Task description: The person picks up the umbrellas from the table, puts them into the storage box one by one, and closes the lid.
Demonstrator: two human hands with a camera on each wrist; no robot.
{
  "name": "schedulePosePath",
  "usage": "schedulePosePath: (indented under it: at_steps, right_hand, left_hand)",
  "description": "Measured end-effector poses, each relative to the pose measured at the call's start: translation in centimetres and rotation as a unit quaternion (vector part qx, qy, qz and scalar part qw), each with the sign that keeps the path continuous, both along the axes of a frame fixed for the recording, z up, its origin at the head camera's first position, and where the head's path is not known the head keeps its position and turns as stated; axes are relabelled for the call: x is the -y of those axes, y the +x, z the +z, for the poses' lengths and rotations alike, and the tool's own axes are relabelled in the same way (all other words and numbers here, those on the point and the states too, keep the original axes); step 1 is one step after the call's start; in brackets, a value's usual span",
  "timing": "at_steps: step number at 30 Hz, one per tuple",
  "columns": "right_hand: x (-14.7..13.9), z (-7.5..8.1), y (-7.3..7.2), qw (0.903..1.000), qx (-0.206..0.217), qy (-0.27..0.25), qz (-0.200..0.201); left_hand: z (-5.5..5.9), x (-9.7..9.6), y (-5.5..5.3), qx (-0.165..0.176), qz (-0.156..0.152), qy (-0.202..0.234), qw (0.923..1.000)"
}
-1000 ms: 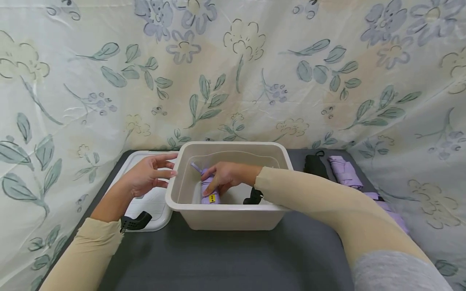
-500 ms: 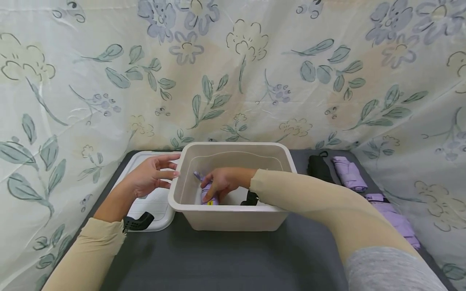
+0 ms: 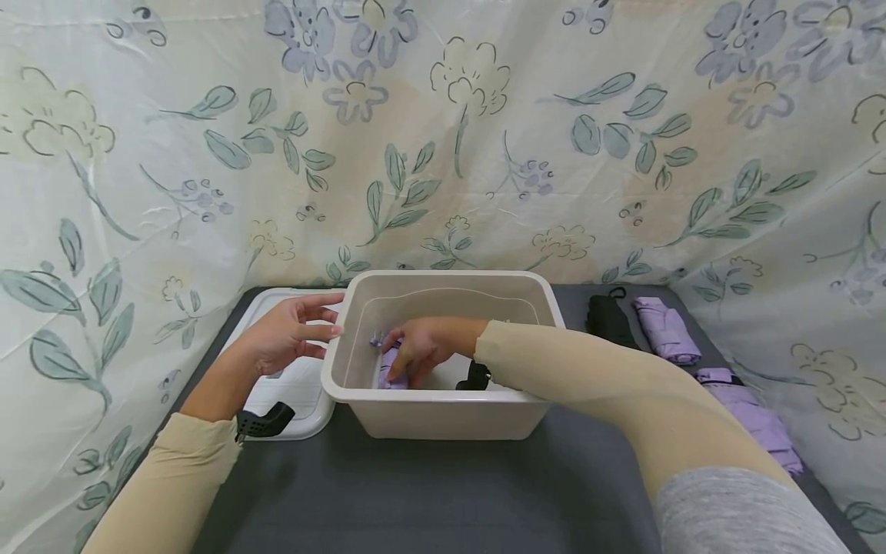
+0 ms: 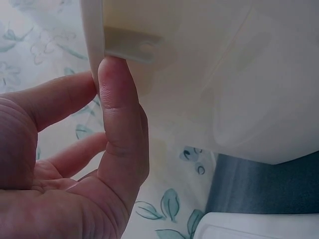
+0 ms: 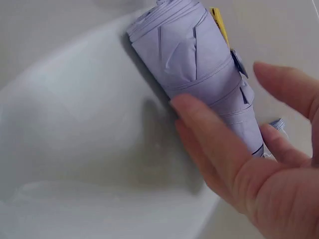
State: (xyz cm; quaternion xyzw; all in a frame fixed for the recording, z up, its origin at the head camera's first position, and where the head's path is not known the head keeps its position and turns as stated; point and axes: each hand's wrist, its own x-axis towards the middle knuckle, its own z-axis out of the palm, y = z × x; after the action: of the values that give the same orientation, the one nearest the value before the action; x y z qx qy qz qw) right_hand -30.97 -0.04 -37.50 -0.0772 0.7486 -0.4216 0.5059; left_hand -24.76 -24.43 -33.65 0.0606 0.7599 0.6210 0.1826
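A folded lavender umbrella [image 3: 392, 367] lies inside the beige storage bin [image 3: 450, 415], near its left wall. My right hand [image 3: 429, 350] reaches into the bin over it. In the right wrist view, fingertips touch one side of the umbrella [image 5: 192, 55], while a finger on the far side stands apart from it, so the fingers spread loosely around it. A yellow tag [image 5: 219, 27] shows at its edge. At the bin's left rim, my left hand [image 3: 291, 335] rests extended fingertips against the edge; the left wrist view shows them touching the rim [image 4: 94, 40].
A white lid [image 3: 298, 400] lies left of the bin, partly beneath my left hand. To the right, a black folded umbrella [image 3: 609, 322] and lavender folded umbrellas [image 3: 666, 331] lie on the dark grey table [image 3: 443, 492]. A floral curtain [image 3: 457, 154] hangs behind.
My right fingers and the lavender umbrella have shifted slightly lower in the bin, and the umbrella has turned so its yellow tag no longer shows in the head view. The left hand stays at the rim.
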Motion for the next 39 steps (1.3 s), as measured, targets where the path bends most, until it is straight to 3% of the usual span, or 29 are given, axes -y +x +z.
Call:
schedulePosePath:
  at_steps: [11,18,25,39]
  right_hand:
    - [0.2,0.3,0.0,0.9938,0.056,-0.067,-0.069]
    - [0.4,0.4,-0.1,0.9922,0.070,-0.079,-0.066]
    - [0.2,1.2,0.0,0.9938,0.058,-0.070,-0.063]
    - [-2.3,4.1,0.2,0.9933,0.013,-0.104,-0.048]
  left_hand:
    - [0.1,0.0,-0.2,0.006,0.000,-0.003,1.0000]
    - [0.1,0.1,-0.4,0.005,0.001,-0.007,1.0000]
    - [-0.1,0.1,-0.4,0.008,0.003,0.000,1.0000]
    - [-0.2,0.1,0.0,0.002,0.003,0.001,1.0000]
